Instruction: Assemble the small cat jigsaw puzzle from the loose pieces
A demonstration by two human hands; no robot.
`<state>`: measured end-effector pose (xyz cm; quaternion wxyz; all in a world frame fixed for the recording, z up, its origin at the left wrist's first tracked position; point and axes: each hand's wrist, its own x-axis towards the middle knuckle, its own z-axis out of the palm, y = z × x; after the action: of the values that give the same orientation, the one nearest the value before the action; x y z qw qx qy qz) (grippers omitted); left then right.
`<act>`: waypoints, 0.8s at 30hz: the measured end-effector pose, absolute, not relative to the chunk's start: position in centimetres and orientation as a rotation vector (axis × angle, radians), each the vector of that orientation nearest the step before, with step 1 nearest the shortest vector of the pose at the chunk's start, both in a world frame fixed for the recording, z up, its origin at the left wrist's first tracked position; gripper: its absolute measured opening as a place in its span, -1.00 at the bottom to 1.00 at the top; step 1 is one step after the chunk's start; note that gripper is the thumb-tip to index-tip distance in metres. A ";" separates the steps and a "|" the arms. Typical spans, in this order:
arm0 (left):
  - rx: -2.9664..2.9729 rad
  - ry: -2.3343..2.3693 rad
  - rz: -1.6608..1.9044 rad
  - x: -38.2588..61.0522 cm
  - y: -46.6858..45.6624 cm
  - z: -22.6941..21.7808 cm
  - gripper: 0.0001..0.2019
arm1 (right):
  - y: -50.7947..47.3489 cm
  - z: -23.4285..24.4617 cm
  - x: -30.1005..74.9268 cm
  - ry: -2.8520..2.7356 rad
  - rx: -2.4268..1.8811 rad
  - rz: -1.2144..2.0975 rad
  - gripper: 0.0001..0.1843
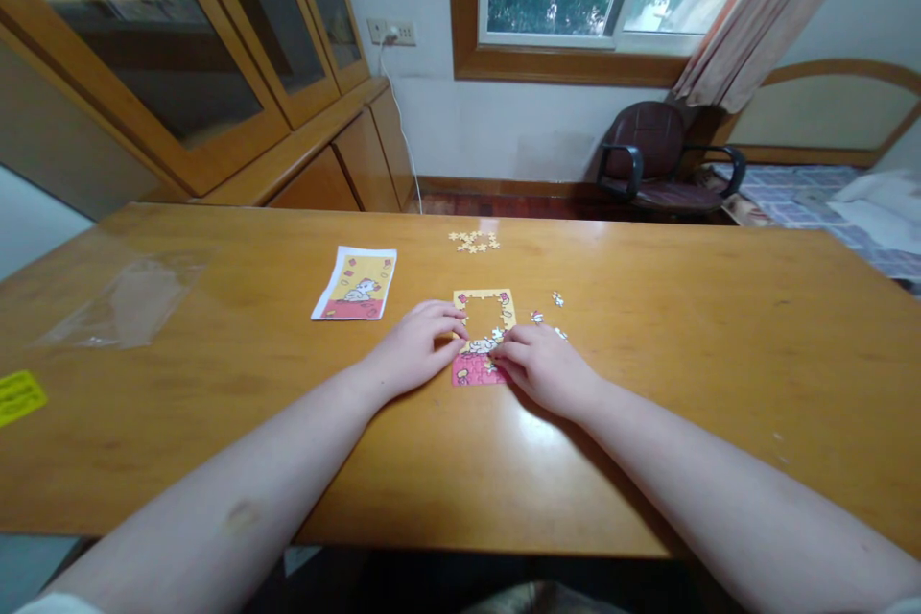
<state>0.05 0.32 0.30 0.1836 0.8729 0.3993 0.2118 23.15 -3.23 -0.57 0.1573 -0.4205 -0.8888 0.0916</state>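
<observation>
The left hand [419, 342] lies just left of centre in the frame, palm down on the table [648, 460], fingers loosely curled and close together, their tips touching the left edge of the puzzle [484, 338]. It grips nothing that can be made out. The right hand [541, 365] sits just right of centre, also palm down, fingers bent narrow with the tips pressed on the lower right part of the puzzle, where a piece seems to be under them; whether it pinches that piece cannot be told.

The puzzle lies flat at the centre of the frame between the two hands. Its yellow border is joined all round, its red bottom strip is filled, and the middle is open so the table shows through.

A few loose pieces [547, 312] lie just right of the puzzle, near the right hand. A small heap of pieces [474, 241] sits above the puzzle, well apart from it. The picture card [355, 283] lies left of the puzzle, slightly tilted, near the left hand but not touching it.

Farther left, a clear plastic bag [126, 299] lies flat, and a yellow slip [18, 396] sits at the left edge. Beyond the table, a chair [651, 158] stands under the window at upper right, and a cabinet [216, 67] fills the upper left.
</observation>
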 end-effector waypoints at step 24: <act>2.641 0.985 0.278 1.3 -1.8 1.6 -0.76 | -3.9 0.2 23.2 -2.597 -1.230 0.209 -0.74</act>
<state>1.29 -1.78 1.58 0.1538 0.9213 0.3436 0.0969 23.19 -3.86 0.25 0.1301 -0.4233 -0.8937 0.0721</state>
